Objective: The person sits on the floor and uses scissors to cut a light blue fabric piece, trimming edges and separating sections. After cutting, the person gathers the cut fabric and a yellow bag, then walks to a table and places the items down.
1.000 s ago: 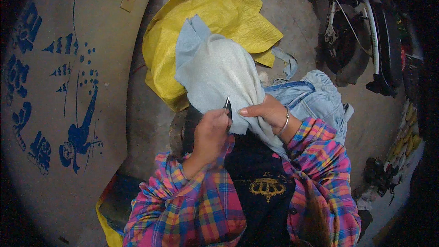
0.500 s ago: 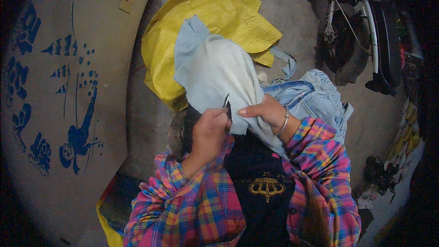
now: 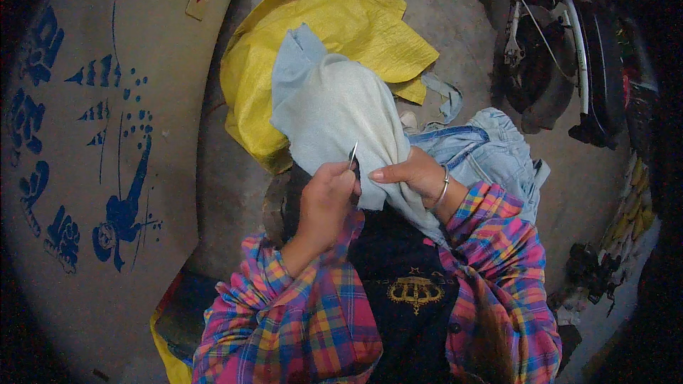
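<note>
My left hand (image 3: 326,195) is closed around a small cutting tool (image 3: 353,153) with a narrow, pointed metal blade. Its handle is hidden in the fist, so I cannot tell whether it is scissors or a knife. The blade lies at the cut edge of a pale blue-white denim cloth (image 3: 345,103), which is spread over my lap and beyond my knees. With the thumb on top, my right hand (image 3: 413,174) grips that cloth just right of the blade; a bangle circles the wrist.
Beyond the cloth lies a yellow woven sack (image 3: 348,11). Light blue jeans (image 3: 491,156) are heaped on the right, with a loose denim strip (image 3: 447,96) farther off. A large board with blue markings (image 3: 121,192) stands at the left. Dark machine parts (image 3: 541,64) are at the far right.
The left fist and its blade have shifted very slightly upward beside the cloth's edge. The right hand and the cloth stay where they were.
</note>
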Demonstrator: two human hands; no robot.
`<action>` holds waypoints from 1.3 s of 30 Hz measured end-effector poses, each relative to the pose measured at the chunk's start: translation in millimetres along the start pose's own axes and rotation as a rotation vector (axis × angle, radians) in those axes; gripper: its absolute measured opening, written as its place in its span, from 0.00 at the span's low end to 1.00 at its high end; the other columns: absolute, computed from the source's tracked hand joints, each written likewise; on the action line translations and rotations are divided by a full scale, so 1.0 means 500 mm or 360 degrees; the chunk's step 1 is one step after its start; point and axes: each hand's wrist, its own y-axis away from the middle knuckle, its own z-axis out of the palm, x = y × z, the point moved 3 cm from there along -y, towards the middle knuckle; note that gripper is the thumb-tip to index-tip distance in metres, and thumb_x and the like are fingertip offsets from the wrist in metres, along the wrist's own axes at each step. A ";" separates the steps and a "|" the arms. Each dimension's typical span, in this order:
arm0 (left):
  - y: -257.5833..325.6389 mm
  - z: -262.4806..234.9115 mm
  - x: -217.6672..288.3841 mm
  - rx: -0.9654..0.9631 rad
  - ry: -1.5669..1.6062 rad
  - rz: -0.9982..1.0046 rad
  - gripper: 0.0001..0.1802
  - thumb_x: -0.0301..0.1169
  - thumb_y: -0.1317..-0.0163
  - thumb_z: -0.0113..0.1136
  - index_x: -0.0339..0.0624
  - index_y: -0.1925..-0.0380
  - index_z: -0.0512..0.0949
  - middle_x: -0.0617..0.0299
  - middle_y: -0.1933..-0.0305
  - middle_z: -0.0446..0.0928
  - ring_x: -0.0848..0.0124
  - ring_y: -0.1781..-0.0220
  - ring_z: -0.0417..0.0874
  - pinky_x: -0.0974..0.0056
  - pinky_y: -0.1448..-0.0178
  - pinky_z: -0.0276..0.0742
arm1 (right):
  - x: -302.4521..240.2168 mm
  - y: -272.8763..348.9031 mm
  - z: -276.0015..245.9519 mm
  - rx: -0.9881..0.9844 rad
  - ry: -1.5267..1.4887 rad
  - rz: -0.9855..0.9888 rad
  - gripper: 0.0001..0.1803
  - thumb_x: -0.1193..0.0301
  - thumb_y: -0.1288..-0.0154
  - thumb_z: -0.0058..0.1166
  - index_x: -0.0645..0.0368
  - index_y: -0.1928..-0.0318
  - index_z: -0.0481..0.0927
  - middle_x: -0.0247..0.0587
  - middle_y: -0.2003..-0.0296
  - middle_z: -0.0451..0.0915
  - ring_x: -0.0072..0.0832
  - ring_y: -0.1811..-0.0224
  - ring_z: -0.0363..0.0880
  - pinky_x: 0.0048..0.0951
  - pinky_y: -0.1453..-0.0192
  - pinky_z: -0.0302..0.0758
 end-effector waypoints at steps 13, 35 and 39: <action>0.002 -0.001 -0.004 0.0041 0.0006 -0.0027 0.12 0.31 0.42 0.45 0.33 0.64 0.69 0.63 0.75 0.73 0.80 0.75 0.70 0.75 0.71 0.66 | -0.001 0.002 -0.002 -0.0005 0.0012 0.0031 0.25 0.75 0.61 0.61 0.62 0.56 0.72 0.37 0.62 0.75 0.25 0.61 0.73 0.24 0.54 0.67; -0.018 -0.002 0.002 -0.0023 -0.0061 0.0073 0.11 0.35 0.41 0.47 0.39 0.63 0.68 0.69 0.77 0.69 0.85 0.82 0.61 0.79 0.82 0.55 | 0.005 -0.002 -0.005 -0.0027 0.0056 0.0045 0.24 0.74 0.61 0.61 0.61 0.58 0.73 0.35 0.64 0.76 0.24 0.64 0.73 0.24 0.57 0.68; -0.013 -0.007 0.001 -0.0017 -0.0025 0.0029 0.11 0.32 0.41 0.46 0.35 0.63 0.68 0.66 0.77 0.71 0.82 0.78 0.66 0.77 0.76 0.61 | 0.005 0.000 -0.003 -0.0005 0.0081 -0.0011 0.23 0.72 0.58 0.61 0.61 0.58 0.73 0.36 0.64 0.76 0.23 0.64 0.73 0.24 0.58 0.68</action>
